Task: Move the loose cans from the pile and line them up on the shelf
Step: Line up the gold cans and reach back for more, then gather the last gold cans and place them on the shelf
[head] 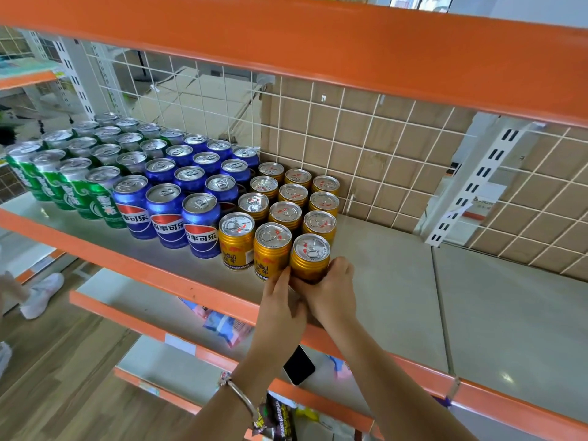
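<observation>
Rows of cans stand on the grey shelf (397, 281): green cans (76, 186) at the left, blue cans (165, 214) in the middle, gold cans (237, 243) to their right. Both my hands hold the front gold can (310, 254) at the right end of the gold block. My left hand (281, 308) touches its lower left side with straight fingers. My right hand (332, 292) curls round its right side and base. The can stands upright against its neighbour. No loose pile is in view.
The shelf right of the gold cans is bare, backed by a white wire grid (366, 148) with cardboard behind. An orange shelf beam (318, 43) runs overhead. Lower shelves hold snack packets (226, 326) and a black phone (299, 366). A person's white shoe (41, 294) is at the left.
</observation>
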`<move>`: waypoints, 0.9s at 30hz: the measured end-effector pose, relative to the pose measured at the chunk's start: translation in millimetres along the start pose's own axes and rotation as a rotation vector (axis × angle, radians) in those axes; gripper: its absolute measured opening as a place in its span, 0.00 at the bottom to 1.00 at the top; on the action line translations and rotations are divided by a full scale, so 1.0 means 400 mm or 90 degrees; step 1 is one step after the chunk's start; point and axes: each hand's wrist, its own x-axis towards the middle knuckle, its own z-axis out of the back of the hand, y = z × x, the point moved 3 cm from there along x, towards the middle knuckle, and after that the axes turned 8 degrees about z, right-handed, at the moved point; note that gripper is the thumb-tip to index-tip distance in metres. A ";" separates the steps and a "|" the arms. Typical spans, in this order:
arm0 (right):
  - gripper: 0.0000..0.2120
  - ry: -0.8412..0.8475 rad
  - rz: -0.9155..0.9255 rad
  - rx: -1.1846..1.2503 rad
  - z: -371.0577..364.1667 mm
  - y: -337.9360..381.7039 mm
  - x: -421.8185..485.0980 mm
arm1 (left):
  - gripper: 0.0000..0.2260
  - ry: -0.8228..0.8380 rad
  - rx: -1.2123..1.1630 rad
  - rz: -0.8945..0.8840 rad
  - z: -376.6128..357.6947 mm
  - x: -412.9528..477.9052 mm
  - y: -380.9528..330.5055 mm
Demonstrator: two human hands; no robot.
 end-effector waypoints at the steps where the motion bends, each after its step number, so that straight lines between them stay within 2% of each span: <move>1: 0.34 0.010 -0.006 -0.017 -0.002 0.002 0.001 | 0.26 0.006 0.005 -0.009 -0.001 0.001 -0.001; 4: 0.33 0.047 -0.016 -0.020 0.002 -0.008 0.008 | 0.26 -0.030 -0.020 -0.024 -0.001 -0.022 -0.010; 6: 0.26 0.076 -0.007 0.008 0.011 -0.022 0.011 | 0.24 -0.092 -0.062 -0.064 0.001 -0.054 -0.021; 8: 0.21 0.107 0.001 0.058 0.029 -0.037 0.011 | 0.23 -0.088 -0.101 -0.089 -0.004 -0.082 -0.034; 11: 0.17 0.122 -0.014 0.162 0.075 -0.067 0.007 | 0.18 -0.026 -0.114 -0.122 -0.030 -0.087 -0.054; 14: 0.17 0.064 -0.041 0.223 0.140 -0.102 0.000 | 0.15 0.075 -0.122 -0.112 -0.071 -0.052 -0.085; 17: 0.18 0.019 -0.079 0.289 0.215 -0.142 -0.021 | 0.21 0.194 -0.145 -0.023 -0.128 -0.008 -0.114; 20: 0.18 -0.011 -0.090 0.338 0.291 -0.189 -0.045 | 0.28 0.268 -0.135 0.008 -0.183 0.011 -0.151; 23: 0.21 -0.047 -0.103 0.351 0.377 -0.241 -0.075 | 0.33 0.345 -0.111 0.003 -0.259 -0.009 -0.207; 27: 0.25 -0.120 -0.126 0.363 0.507 -0.306 -0.124 | 0.36 0.397 -0.127 -0.032 -0.364 -0.058 -0.303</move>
